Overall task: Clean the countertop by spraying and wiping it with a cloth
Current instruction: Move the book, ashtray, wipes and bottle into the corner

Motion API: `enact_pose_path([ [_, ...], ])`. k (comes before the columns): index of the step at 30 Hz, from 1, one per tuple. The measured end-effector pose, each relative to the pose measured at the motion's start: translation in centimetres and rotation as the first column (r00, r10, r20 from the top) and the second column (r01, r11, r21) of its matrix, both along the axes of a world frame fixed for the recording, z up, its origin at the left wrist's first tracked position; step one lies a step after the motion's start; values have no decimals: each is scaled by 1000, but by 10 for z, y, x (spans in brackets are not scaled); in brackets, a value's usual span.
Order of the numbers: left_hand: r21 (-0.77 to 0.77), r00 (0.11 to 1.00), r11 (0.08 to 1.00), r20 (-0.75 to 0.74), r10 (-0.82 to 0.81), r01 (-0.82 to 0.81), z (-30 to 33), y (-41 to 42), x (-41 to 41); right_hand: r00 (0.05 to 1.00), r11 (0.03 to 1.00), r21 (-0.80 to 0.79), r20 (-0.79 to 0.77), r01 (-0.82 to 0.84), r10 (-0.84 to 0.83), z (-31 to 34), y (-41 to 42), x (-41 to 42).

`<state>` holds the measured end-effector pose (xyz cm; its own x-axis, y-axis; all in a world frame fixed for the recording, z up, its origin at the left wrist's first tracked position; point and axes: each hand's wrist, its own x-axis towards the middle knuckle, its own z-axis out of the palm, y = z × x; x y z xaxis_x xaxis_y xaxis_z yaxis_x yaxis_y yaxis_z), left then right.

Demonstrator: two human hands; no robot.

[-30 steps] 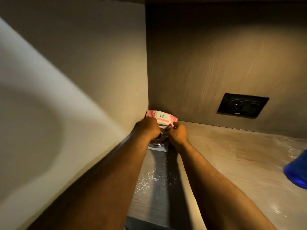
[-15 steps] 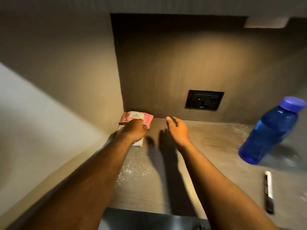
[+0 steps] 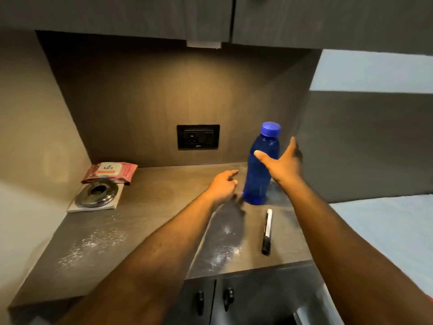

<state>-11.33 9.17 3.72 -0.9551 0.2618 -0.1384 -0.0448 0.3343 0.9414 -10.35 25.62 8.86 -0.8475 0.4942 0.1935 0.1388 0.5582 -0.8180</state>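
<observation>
The dark wood-grain countertop [image 3: 150, 221] carries patches of white powder near its front edge. A blue plastic bottle [image 3: 260, 170] with a blue cap stands upright at the back right. My right hand [image 3: 283, 165] is spread open just in front of and right of the bottle, thumb across its body, fingers not closed on it. My left hand [image 3: 222, 185] hovers left of the bottle's base with fingers loosely curled and holds nothing. No cloth is visible.
A pink wipes packet [image 3: 110, 172] lies in the back left corner, with a round metal disc [image 3: 96, 195] on a white square in front. A black-and-white marker [image 3: 267, 231] lies near the front right. A black wall socket [image 3: 198, 136] and cabinet doors [image 3: 210, 299] are visible.
Both hands left the wipes packet and metal disc in the left corner and swung right to the blue bottle. The view pulled back and right, showing the whole countertop.
</observation>
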Motion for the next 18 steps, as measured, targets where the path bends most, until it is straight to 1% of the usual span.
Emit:
enact_pose_path([
  [2,85,999,996,32,-32,30,4,23,5,989,995,-73,126,-63,72,0,8,-12],
  [3,129,998,991,50,-43,36,3,31,8,981,989,-118,160,-88,107,-3,10,-17],
  [5,214,995,977,92,-31,11,1,42,11,969,964,-228,170,-137,178,-12,11,-22],
  [6,247,993,969,117,-12,-17,-1,46,12,970,947,-290,153,-137,188,-18,11,-24],
  [8,324,985,943,168,28,-82,-1,51,12,982,929,-356,110,-105,153,-27,9,-29],
  [9,369,979,922,200,41,-114,1,53,14,987,933,-351,97,-84,125,-29,8,-29],
  [11,435,968,886,246,58,-163,4,53,14,995,961,-272,79,-42,66,-31,2,-32],
  [13,461,966,868,247,77,-187,3,43,13,999,978,-206,37,-29,37,-34,-10,-32],
  [16,423,962,873,222,160,-243,2,12,8,997,976,-206,-7,-75,75,-33,-38,-38],
  [18,449,959,850,196,205,-274,5,-18,5,988,965,-212,-52,-152,145,-30,-68,-47],
])
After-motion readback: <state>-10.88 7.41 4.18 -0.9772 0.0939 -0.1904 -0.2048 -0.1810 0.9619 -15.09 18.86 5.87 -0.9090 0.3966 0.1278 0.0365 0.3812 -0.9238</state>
